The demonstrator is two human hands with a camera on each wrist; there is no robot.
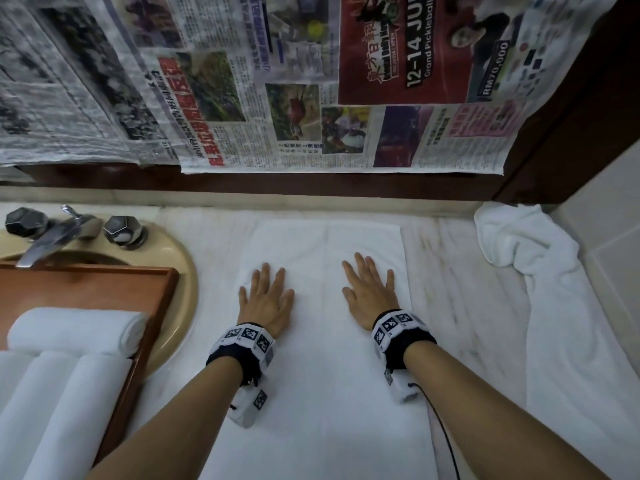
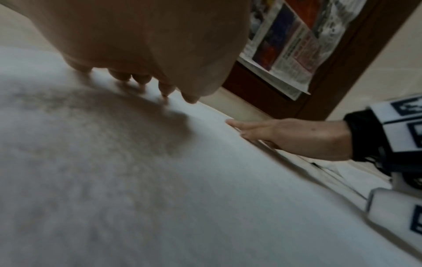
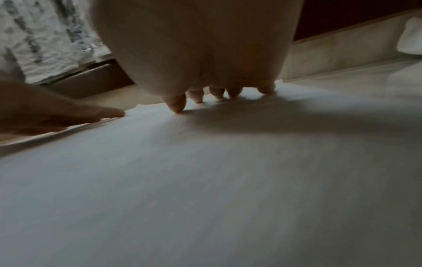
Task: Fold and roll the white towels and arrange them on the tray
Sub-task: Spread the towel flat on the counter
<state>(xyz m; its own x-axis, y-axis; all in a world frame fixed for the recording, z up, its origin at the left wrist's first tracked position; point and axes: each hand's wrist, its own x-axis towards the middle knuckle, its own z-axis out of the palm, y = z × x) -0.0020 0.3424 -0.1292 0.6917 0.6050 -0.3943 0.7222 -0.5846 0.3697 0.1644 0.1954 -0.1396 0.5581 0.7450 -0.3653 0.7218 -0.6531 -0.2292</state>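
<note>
A folded white towel (image 1: pixel 322 244) lies flat as a long strip on the marble counter (image 1: pixel 460 289), running from the back wall toward me. My left hand (image 1: pixel 268 299) and right hand (image 1: pixel 369 292) press flat on it side by side, fingers straight and spread. In the left wrist view my left hand (image 2: pixel 146 54) rests fingertips on the towel (image 2: pixel 114 180), with the right hand (image 2: pixel 292 135) beyond. The right wrist view shows my right hand (image 3: pixel 205 54) on the same towel (image 3: pixel 205 180). At the left, a wooden tray (image 1: pixel 138 282) holds three rolled white towels (image 1: pixel 76 330).
A loose, crumpled white towel (image 1: pixel 526 240) sits in the back right corner and trails down the counter's right side. A beige sink (image 1: pixel 180 271) with a metal faucet (image 1: pixel 52 237) lies under the tray at the back left. Newspaper (image 1: pixel 277 98) covers the wall behind.
</note>
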